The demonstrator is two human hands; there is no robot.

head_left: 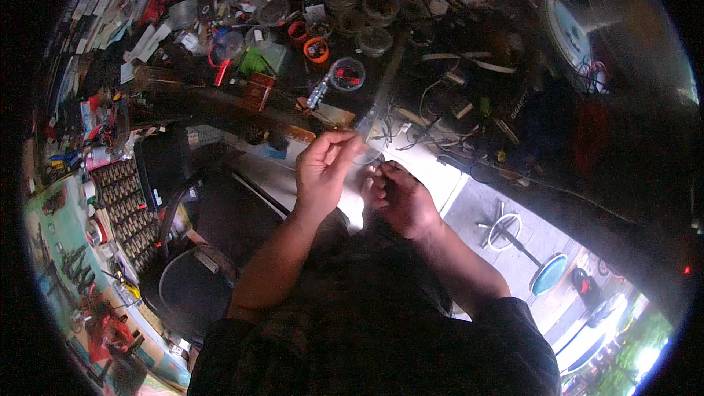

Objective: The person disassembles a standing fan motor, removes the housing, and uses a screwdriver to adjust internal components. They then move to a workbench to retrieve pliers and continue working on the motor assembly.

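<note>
Both of my hands are raised close together over the near edge of the cluttered workbench. My left hand [320, 174] is closed in a pinch, thumb against the fingertips; what it holds is too small to make out. Just to its right, my right hand [405, 202] has its fingers curled inward, palm in shadow, and anything inside is hidden. Near the fingertips runs a thin curved strand [372, 162] like a wire; whether either hand grips it I cannot tell. Behind the hands lie a pale strip and tangled cables [400, 130].
Across the bench stand an orange round container [316, 50], a clear round tub [347, 74] and a green box [264, 60]. A fan [568, 33] is at the far right. A stool with a teal seat [548, 273] is on the right, a dark chair [194, 286] on the left.
</note>
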